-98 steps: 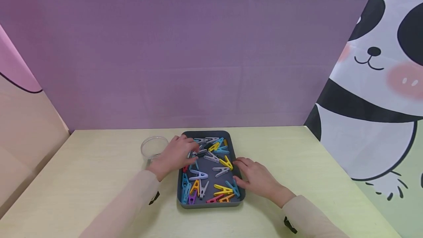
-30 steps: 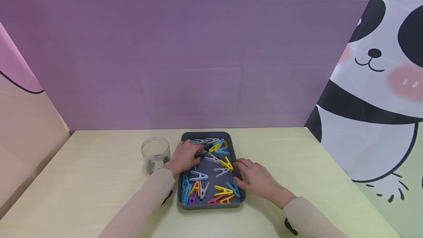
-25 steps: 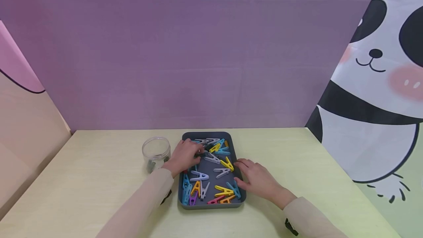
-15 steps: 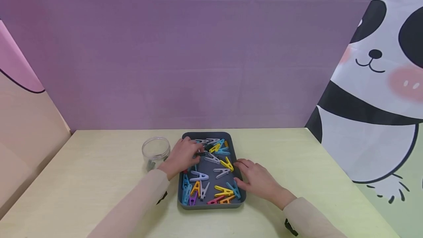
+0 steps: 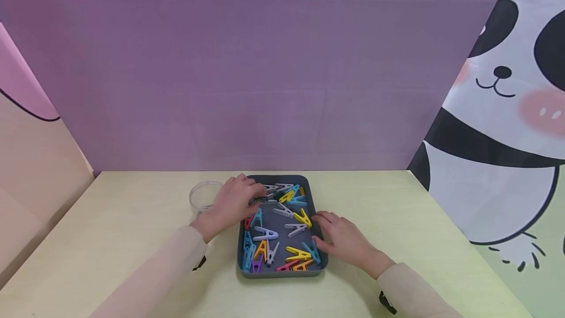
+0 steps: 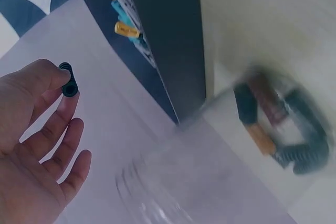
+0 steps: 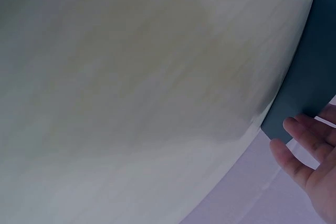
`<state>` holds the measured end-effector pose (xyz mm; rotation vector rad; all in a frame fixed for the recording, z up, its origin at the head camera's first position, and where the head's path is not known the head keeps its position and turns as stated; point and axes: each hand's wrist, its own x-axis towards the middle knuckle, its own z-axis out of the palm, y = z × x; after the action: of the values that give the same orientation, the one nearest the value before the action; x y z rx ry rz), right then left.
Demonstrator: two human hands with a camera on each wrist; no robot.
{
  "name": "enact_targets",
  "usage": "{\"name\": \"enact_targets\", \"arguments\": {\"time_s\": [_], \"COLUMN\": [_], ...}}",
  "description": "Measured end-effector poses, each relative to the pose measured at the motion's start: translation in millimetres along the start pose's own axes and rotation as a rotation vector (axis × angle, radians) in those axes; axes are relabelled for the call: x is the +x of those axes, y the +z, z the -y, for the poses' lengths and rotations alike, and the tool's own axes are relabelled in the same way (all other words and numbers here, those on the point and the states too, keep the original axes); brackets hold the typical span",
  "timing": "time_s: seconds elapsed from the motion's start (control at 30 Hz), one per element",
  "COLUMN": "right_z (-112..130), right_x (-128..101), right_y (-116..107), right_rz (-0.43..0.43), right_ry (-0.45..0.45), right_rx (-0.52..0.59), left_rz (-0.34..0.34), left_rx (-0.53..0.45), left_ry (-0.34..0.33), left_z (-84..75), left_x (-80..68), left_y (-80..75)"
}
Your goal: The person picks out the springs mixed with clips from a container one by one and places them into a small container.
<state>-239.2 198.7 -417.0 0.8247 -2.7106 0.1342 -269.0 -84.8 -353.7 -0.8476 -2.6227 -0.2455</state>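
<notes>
My left hand point(image 5: 236, 201) pinches a small dark ribbed piece like a coil spring point(image 6: 69, 80) between thumb and index finger; its hollow end faces the left wrist camera. The hand is over the left rim of a grey tray point(image 5: 282, 275), overlapping a clear round jar point(image 5: 204, 195) just left of it. In the left wrist view the jar's bottom holds several dark ribbed pieces point(image 6: 307, 153), with brown and orange ones. Colourful clothespins point(image 5: 265, 234) lie scattered in the tray. My right hand point(image 5: 342, 234) rests with relaxed fingers against the tray's right side, holding nothing.
More clothespins, grey, blue and yellow point(image 5: 287, 196), crowd the tray's far end. Both tray and jar stand on a pale wooden table point(image 5: 145, 220). A purple backdrop point(image 5: 265, 87) rises behind, with a panda-print sheet point(image 5: 507, 136) at the right.
My left hand has gone from inside the tray up and left toward the jar, carrying the spring. Red and blue clothespins beneath it are uncovered. The right hand has stayed put.
</notes>
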Motion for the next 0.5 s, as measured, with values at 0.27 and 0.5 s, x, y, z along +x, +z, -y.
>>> {"name": "enact_targets", "arguments": {"time_s": [0.27, 0.5], "right_z": [-1, 0], "right_x": [0, 0], "right_y": [-1, -1], "right_rz": [-0.008, -0.014], "right_ry": [-0.014, -0.018], "right_rx": [-0.01, -0.009], "left_rz": [-0.03, -0.092], "left_rx": [-0.009, -0.036], "left_ry": [-0.093, -0.122], "left_z": [22.2, 42.9], "left_x": [-14.3, -26.6], "left_y": [-17.1, -28.7]}}
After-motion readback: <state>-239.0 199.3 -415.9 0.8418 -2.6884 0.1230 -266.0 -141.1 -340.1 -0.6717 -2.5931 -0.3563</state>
